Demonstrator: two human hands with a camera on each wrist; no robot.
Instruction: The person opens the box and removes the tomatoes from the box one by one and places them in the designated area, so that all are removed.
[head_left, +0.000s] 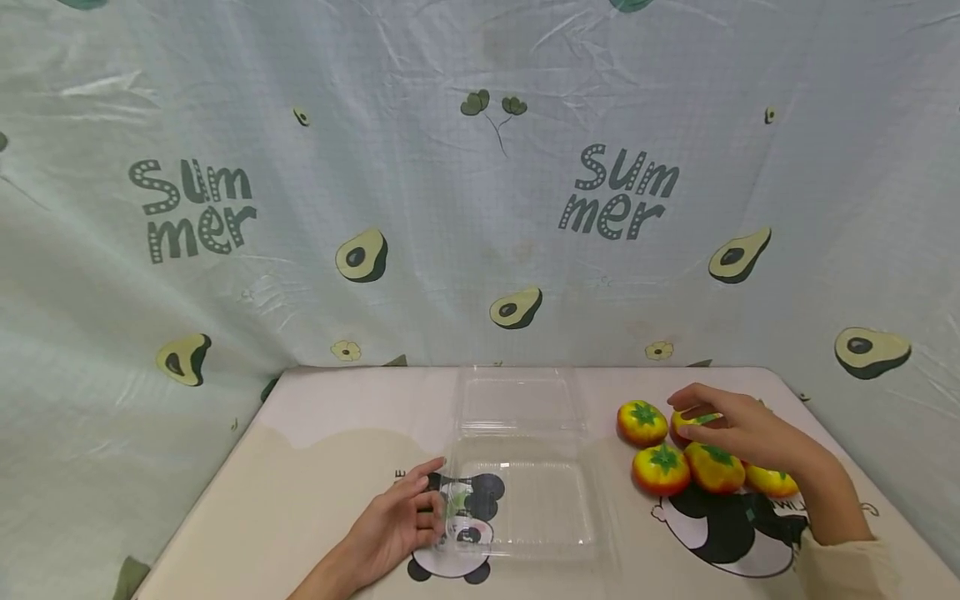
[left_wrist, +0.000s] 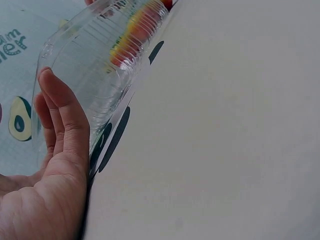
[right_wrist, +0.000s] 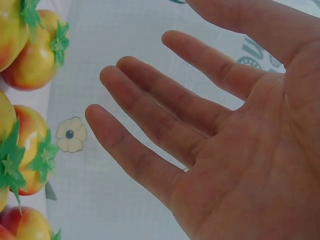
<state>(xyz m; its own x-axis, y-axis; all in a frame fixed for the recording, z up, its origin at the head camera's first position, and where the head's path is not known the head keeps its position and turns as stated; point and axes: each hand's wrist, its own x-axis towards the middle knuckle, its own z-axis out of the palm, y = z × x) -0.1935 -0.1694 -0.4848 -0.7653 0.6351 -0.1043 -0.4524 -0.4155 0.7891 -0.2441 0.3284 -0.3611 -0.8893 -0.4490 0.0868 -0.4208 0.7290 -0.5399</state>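
A clear plastic clamshell box [head_left: 536, 508] lies on the table with its lid [head_left: 517, 400] folded back, away from the person. My left hand [head_left: 401, 521] is at the box's left side, its fingers loosely bent; in the left wrist view the fingertips [left_wrist: 55, 87] are against or very near the clear wall. Several shiny yellow-red persimmons [head_left: 660, 471] with green leafy tops sit in a cluster right of the box. Over the back of that cluster hovers my right hand [head_left: 738, 425], partly covering some fruit. In the right wrist view its fingers [right_wrist: 150, 115] are spread, holding nothing.
The pale table [head_left: 337, 467] carries printed panda pictures, one seen through the box. Behind it and at both sides hangs a light curtain [head_left: 450, 208] with avocado and lettering prints.
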